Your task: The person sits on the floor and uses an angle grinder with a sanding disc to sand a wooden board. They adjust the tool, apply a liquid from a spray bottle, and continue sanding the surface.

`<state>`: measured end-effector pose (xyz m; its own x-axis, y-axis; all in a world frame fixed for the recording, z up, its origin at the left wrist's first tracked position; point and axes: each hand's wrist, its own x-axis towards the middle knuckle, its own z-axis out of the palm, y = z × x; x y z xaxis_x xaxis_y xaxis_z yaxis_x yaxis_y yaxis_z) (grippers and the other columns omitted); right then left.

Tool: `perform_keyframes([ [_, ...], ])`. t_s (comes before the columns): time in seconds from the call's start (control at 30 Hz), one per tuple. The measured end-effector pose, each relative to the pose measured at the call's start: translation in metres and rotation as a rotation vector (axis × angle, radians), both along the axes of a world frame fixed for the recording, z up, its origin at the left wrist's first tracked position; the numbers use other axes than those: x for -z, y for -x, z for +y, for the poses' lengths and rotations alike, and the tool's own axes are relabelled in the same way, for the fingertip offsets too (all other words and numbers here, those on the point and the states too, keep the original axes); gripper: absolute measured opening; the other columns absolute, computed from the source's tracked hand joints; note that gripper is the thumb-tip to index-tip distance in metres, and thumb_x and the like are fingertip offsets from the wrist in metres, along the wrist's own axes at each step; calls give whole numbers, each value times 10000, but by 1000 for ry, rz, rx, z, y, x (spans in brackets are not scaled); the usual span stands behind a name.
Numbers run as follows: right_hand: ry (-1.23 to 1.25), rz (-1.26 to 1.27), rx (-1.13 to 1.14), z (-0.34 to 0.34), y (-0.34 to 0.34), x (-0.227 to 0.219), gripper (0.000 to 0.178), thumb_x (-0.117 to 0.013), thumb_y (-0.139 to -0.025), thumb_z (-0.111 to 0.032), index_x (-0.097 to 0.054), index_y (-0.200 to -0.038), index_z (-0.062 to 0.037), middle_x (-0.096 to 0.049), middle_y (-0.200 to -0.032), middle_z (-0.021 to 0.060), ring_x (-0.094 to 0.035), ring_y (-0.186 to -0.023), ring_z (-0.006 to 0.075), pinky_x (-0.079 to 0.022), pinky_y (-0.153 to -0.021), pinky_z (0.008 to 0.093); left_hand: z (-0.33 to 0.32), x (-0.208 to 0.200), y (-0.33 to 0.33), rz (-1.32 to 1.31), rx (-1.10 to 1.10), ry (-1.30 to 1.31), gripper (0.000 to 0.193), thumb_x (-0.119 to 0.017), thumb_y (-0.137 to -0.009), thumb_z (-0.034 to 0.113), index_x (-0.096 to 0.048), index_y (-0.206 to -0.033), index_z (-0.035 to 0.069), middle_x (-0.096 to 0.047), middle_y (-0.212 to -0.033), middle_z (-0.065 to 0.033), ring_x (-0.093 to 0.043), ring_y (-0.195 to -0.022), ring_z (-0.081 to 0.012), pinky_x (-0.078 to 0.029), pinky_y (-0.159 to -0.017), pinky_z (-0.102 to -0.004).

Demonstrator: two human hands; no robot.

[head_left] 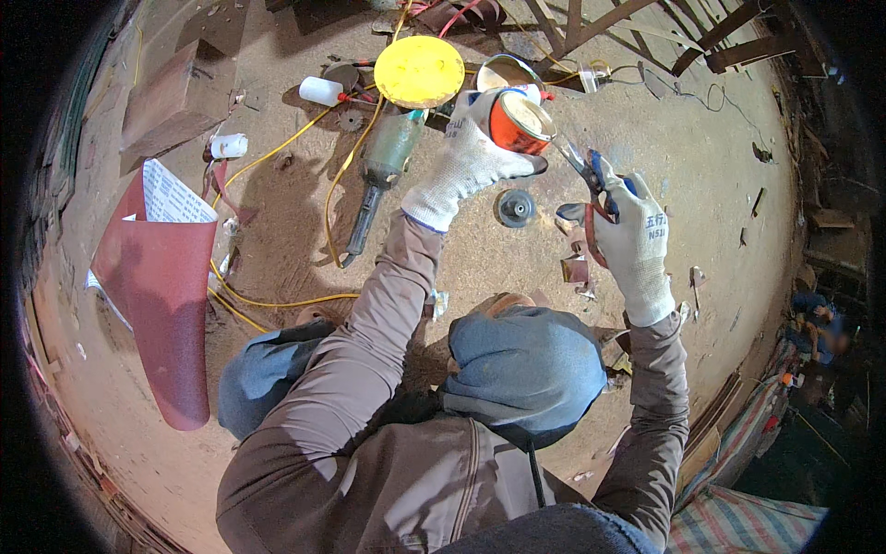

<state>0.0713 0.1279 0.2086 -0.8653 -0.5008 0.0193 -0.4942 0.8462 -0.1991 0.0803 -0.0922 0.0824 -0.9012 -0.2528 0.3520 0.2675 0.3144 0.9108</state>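
Observation:
My left hand, in a white knit glove, grips a small orange can with its round pale top tilted toward me. My right hand, gloved too, is closed around what look like scissors with reddish handles. Their metal blades point up and left, with the tips close to the can's rim; I cannot tell whether they touch it. Just left of my left hand lies a green power tool with a round yellow disc at its far end. Below the can, a dark round pad rests on the floor.
Left lies a curled red-brown sandpaper sheet, near a wooden block. A yellow cord winds across the floor. White bottles and an open tin lie farther off. Wooden bars stand top right; another person is at far right.

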Motion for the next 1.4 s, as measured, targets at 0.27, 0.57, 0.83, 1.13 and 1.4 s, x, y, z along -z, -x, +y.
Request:
perform_keyframes([
  [0.27, -85, 85, -63, -1, -2, -8, 546, -702, -824, -189, -597, -1359, -161, -633, -1011, 112, -668, -848, 296, -547, -715, 393, -6, -16, 5, 25, 99, -179, 802, -907, -608, 134, -518, -1308, 85, -627, -1227, -71, -613, -1137, -204, -498, -991, -351],
  [0.57, -237, 96, -38, -8, -9, -24, 507, -716, -833, -230, -622, -1323, -142, -641, -992, 90, -670, -848, 262, -552, -711, 364, -15, -35, -4, 82, 84, 87, 880, -917, -606, 171, -475, -1363, 93, -599, -1279, -98, -589, -1189, -250, -470, -1029, -372],
  [0.83, 397, -75, 150, -28, -19, 38, 444, -701, -834, -140, -648, -1272, -91, -621, -844, 120, -640, -715, 282, -502, -618, 386, 21, -35, -7, 95, -210, -166, 792, -917, -593, 168, -482, -1243, 44, -638, -1118, -149, -653, -1025, -317, -527, -898, -411],
  [1.13, 13, -18, 106, -16, -2, 22, 487, -694, -817, -176, -649, -1300, -134, -644, -920, 136, -669, -784, 311, -522, -673, 385, 5, 15, -5, 24, -136, 14, 916, -920, -585, 243, -437, -1340, 54, -520, -1264, -187, -527, -1160, -357, -447, -982, -470],
  [1.4, -154, 189, -70, -13, -3, -2, 442, -695, -810, -195, -665, -1247, -133, -654, -961, 115, -677, -794, 301, -550, -698, 386, -4, -12, 1, 134, -214, 313, 846, -914, -590, 217, -484, -1307, 86, -559, -1177, -144, -546, -1094, -354, -460, -941, -458],
])
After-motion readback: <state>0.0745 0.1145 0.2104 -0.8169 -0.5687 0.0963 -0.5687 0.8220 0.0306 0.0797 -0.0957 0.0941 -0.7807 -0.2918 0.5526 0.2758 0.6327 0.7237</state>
